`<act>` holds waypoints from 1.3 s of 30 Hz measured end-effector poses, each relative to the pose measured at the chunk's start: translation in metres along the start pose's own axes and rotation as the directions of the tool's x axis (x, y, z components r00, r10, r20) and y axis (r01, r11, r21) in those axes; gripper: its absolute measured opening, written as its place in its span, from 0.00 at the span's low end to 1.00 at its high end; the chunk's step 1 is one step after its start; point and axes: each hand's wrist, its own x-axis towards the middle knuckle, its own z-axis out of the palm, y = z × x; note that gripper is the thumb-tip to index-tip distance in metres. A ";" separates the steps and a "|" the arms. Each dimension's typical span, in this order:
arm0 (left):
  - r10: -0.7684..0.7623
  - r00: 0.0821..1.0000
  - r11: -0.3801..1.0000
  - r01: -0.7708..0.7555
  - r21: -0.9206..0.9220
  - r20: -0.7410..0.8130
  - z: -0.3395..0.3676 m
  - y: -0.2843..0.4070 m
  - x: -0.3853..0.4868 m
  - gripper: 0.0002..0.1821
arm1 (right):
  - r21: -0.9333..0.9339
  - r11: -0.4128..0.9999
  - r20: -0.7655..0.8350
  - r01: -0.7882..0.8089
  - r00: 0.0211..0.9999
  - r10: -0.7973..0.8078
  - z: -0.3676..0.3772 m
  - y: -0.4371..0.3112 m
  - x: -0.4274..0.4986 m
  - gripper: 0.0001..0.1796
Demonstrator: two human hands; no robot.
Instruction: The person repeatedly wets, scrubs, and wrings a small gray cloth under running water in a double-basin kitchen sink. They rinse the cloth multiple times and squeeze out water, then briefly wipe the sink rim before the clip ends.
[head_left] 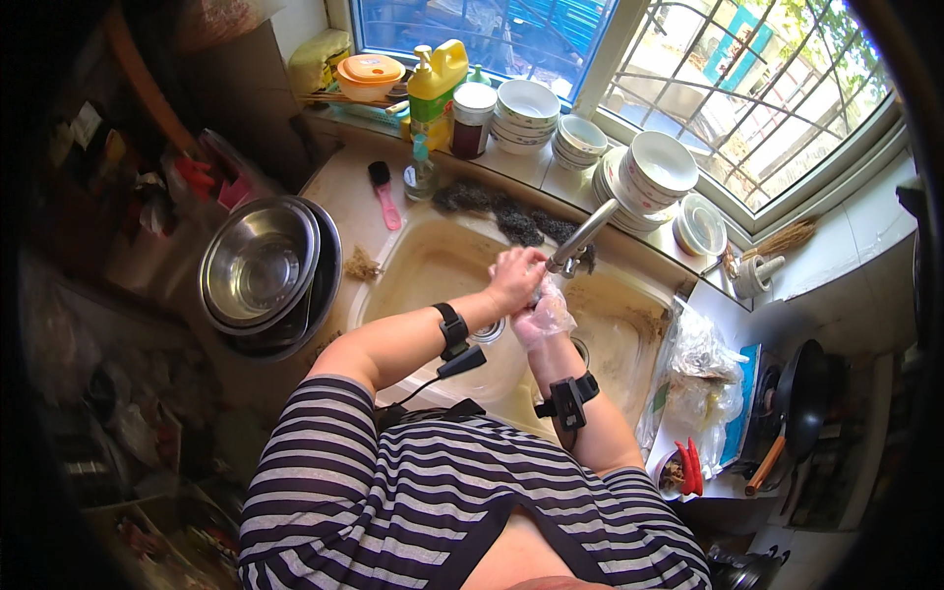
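Note:
Both hands are close together under the metal faucet, over the divider of a beige double-basin sink. My right hand wears a clear disposable plastic glove, wet and crumpled around the palm. Bare and curled, my left hand touches the fingers of the gloved one. Whether anything lies between the hands is hidden by the fingers. A round drain strainer shows in the left basin beneath my left wrist.
Stacked steel bowls stand left of the sink. Behind it are a pink-handled brush, a pump bottle, dark scouring pads and bowl stacks. Plastic bags, red chillies and a wok are at the right.

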 end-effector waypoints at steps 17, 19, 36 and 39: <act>-0.156 0.986 0.987 0.158 -0.028 0.056 -0.001 -0.011 0.008 0.30 | -0.031 0.998 -0.060 -0.054 0.997 0.052 -0.011 0.001 -0.013 0.17; -0.153 0.974 0.973 0.178 -0.148 0.165 0.005 -0.002 -0.005 0.30 | -0.038 0.996 -0.065 -0.086 0.994 0.083 -0.022 -0.007 -0.010 0.17; -0.079 0.958 0.995 0.091 -0.029 0.276 0.007 0.020 -0.033 0.29 | 0.105 0.994 0.003 -0.022 1.000 0.022 -0.018 -0.006 -0.016 0.24; -0.005 0.944 1.000 -0.002 0.023 0.331 0.006 0.012 -0.019 0.28 | 0.091 0.996 0.040 0.004 0.999 -0.008 -0.019 0.003 -0.019 0.25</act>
